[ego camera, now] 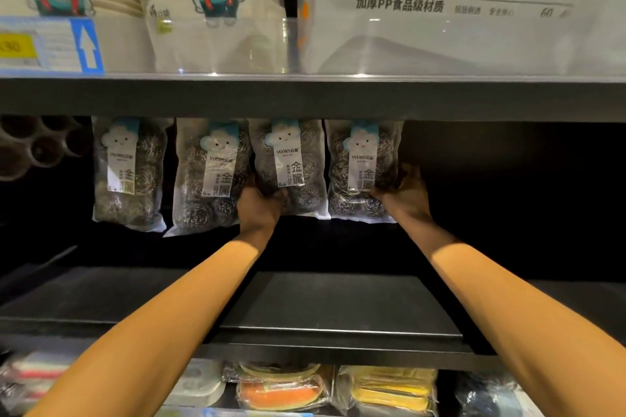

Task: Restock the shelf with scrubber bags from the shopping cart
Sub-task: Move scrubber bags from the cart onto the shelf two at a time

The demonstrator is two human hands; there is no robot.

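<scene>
Single head-worn wide-angle view, close and facing forward into the dark shelf (338,308)

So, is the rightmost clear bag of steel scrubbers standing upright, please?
Upright: the rightmost clear scrubber bag stands tall, label the right way up, the right hand gripping its lower side.

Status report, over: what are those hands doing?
Left hand grips third scrubber bag from left. Right hand grips fourth scrubber bag. No obstruction seen.
</scene>
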